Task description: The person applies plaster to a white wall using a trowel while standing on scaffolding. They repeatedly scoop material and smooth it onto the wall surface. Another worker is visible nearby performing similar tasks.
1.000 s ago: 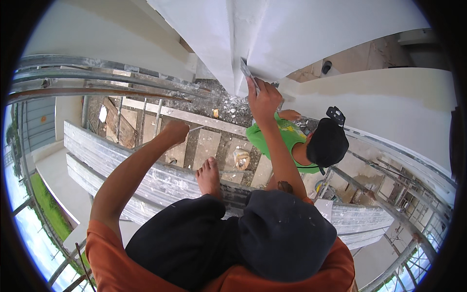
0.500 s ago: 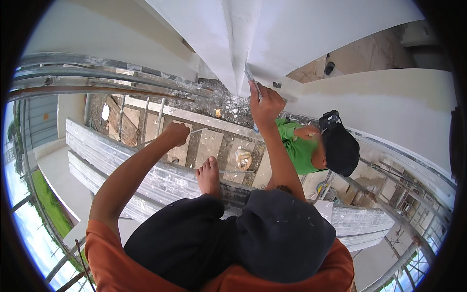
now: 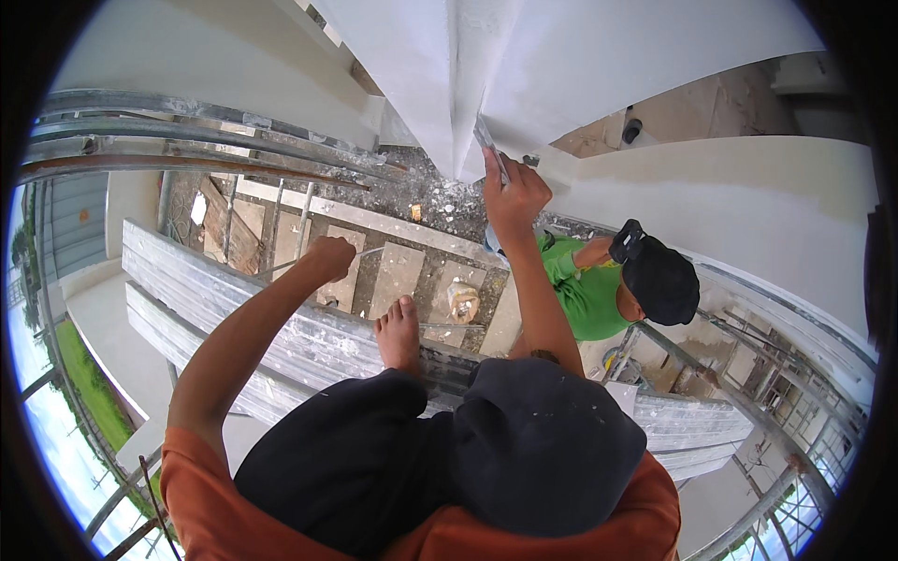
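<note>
A flat scraper [image 3: 486,140] is grasped by the right hand [image 3: 516,199], and its blade is held up against the white wall [image 3: 599,79], by the long groove that runs down it. The wall is smooth and pale, with a few soft grey patches. The left hand [image 3: 329,259] is clenched over the edge of the metal planks [image 3: 234,276]; a thin rod [image 3: 372,251] is seen beside it, but whether it is gripped cannot be told.

The planks are splashed with white, and a bare foot [image 3: 398,341] is set on them. Far below, the ground [image 3: 421,168] is strewn with white bits, and a crumpled bag [image 3: 463,302] is seen among pale boards [image 3: 396,280]. Long pipes [image 3: 201,150] are stretched along the left. On the right, a low cream wall [image 3: 739,182] is seen, and below it a green shirt [image 3: 589,299] and black cap [image 3: 662,280] are worn by a co-worker.
</note>
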{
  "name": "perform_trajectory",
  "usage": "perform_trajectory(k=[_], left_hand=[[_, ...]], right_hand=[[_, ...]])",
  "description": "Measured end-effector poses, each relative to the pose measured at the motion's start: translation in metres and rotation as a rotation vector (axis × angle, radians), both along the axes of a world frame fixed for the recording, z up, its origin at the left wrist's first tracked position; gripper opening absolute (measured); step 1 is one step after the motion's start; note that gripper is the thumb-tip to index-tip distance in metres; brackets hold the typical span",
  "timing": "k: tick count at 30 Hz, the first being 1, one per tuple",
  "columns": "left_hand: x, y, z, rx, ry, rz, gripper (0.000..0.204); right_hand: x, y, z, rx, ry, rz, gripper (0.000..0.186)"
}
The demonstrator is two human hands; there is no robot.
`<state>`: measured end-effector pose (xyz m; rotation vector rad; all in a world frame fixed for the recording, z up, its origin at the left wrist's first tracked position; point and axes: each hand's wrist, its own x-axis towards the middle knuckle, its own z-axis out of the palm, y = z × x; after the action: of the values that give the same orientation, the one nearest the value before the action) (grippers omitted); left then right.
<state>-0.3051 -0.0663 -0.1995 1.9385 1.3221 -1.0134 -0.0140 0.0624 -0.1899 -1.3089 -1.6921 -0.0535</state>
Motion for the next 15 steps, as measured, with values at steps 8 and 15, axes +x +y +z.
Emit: perform_trajectory(k=[8, 15], left_hand=[[-0.005, 0.005, -0.004, -0.018, -0.015, -0.018, 0.014], [0.006, 0.022, -0.012, -0.03, 0.051, -0.094, 0.018]], right_hand=[[0.005, -0.012, 0.0, -0.089, 0.064, 0.078, 0.013], [0.035, -0.098, 0.02, -0.756, 0.108, 0.174, 0.037]])
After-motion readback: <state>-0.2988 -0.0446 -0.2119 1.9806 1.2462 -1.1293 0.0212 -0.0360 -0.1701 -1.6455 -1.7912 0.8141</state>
